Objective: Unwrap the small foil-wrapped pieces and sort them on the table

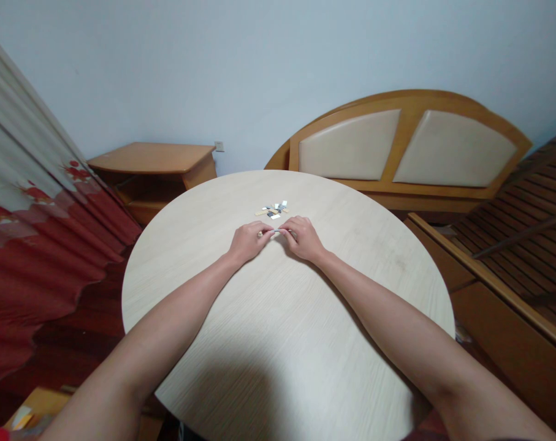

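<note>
Over the middle of the round pale table (305, 343), my left hand (250, 240) and my right hand (303, 237) come together fingertip to fingertip. Between them they pinch a small, thin dark strip (277, 231), one end in each hand. Its exact kind is too small to make out. Just beyond my fingers lies a loose pile of small flat pieces (274, 210), some white or shiny, some dark grey, some tan. A further light piece shows beneath the strip, partly hidden by my fingers.
A wooden cabinet (153, 158) stands behind the table at the left, near a red and white curtain (38, 245). A wooden headboard with pale panels (351, 147) leans at the wall. Wooden bed boards and slats (526, 239) are on the right.
</note>
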{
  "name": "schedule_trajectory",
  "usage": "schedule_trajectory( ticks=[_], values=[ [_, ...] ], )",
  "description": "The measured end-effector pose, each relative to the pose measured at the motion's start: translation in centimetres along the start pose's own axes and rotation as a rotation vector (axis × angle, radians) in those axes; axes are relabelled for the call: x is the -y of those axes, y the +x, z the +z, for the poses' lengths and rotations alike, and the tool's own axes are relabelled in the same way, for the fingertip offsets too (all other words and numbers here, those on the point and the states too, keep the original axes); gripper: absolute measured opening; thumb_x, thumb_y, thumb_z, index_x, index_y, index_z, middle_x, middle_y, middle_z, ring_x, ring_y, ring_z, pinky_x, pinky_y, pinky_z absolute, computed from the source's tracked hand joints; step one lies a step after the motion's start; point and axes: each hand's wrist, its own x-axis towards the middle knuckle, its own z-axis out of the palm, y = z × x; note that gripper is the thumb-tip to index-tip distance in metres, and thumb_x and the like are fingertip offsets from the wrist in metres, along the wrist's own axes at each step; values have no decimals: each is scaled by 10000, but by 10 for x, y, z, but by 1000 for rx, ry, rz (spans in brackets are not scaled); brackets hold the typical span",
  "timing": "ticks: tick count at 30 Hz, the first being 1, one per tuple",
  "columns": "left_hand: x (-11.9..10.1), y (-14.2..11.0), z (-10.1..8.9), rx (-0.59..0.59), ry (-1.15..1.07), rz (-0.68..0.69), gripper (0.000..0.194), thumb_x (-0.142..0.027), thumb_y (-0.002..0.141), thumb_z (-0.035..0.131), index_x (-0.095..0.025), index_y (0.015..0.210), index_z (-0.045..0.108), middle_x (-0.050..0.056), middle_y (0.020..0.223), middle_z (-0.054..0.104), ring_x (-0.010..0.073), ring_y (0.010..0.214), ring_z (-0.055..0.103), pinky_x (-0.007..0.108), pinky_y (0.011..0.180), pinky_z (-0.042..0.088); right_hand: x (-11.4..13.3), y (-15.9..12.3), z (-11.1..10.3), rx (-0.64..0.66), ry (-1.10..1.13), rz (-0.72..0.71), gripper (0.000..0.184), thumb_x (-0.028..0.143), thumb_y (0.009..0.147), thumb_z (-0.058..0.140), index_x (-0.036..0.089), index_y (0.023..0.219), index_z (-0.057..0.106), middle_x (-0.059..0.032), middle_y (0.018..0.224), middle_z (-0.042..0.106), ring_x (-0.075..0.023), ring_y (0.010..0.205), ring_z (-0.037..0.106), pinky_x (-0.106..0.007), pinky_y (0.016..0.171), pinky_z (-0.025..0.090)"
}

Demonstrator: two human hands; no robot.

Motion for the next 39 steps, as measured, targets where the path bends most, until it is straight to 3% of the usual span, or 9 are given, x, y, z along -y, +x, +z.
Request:
schedule_trajectory(
  ticks=[17,29,33,36,39],
  values=[
    [0,0,1,-12,-32,38,169,-287,971,626,-194,972,768,47,906,772,163,806,684,262,744,492,-1,0,0,66,-42,11,226,273,984,516,199,944,726,-83,929,730,-245,926,606,-381,853,370],
    [0,0,2,19,-28,3,172,-283,946,634,-183,981,769,54,911,774,162,774,670,270,740,488,-2,0,0,7,-20,16,206,270,977,527,197,928,714,-88,918,724,-249,917,596,-396,852,372],
    [-11,0,-8,126,44,-74,195,-274,924,622,-196,1033,763,44,902,769,168,752,659,275,732,475,1,0,-2,38,7,-46,199,281,968,534,202,945,715,-89,929,720,-252,926,597,-401,850,375],
    [-19,1,-26,296,129,-119,208,-300,902,624,-210,1023,767,35,845,755,180,724,645,274,682,440,4,1,-4,68,48,-113,174,296,944,567,207,971,714,-87,955,722,-254,944,609,-398,853,385],
    [-20,2,-46,382,171,-181,210,-299,877,627,-217,1002,775,38,847,750,181,719,634,274,663,411,5,0,-5,45,71,-104,164,304,920,595,199,972,709,-90,978,723,-256,958,620,-397,853,397]
  ],
)
